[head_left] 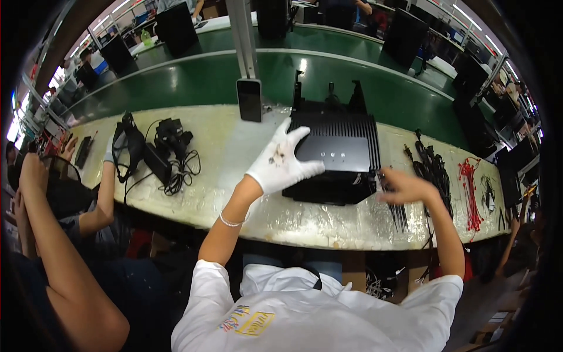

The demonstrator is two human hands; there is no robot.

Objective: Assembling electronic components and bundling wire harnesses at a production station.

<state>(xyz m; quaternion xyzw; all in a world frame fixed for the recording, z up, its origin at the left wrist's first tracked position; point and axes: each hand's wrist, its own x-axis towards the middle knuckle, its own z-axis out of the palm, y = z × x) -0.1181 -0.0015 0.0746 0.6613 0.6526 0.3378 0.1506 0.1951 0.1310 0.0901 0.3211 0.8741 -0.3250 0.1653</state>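
A black ribbed electronic device (346,126) with a glossy panel and small lit icons lies on the worktable in front of me. My left hand (278,159), in a stained white glove, is spread against its left side, fingertips reaching over the casing. Bare and smeared by motion, my right hand (406,186) is by the device's front right corner. Whether it holds anything is too blurred to see. Below that hand, thin black strips (399,217) lie on the table, and bundled black cables (431,164) are just to the right.
A phone-like screen (250,100) stands at the metal post (241,38) behind the table. Black adapters and cords (167,152) lie left, red cable ties (469,190) right. Beyond runs a green conveyor (205,73). A co-worker's arm (105,196) reaches in from the left.
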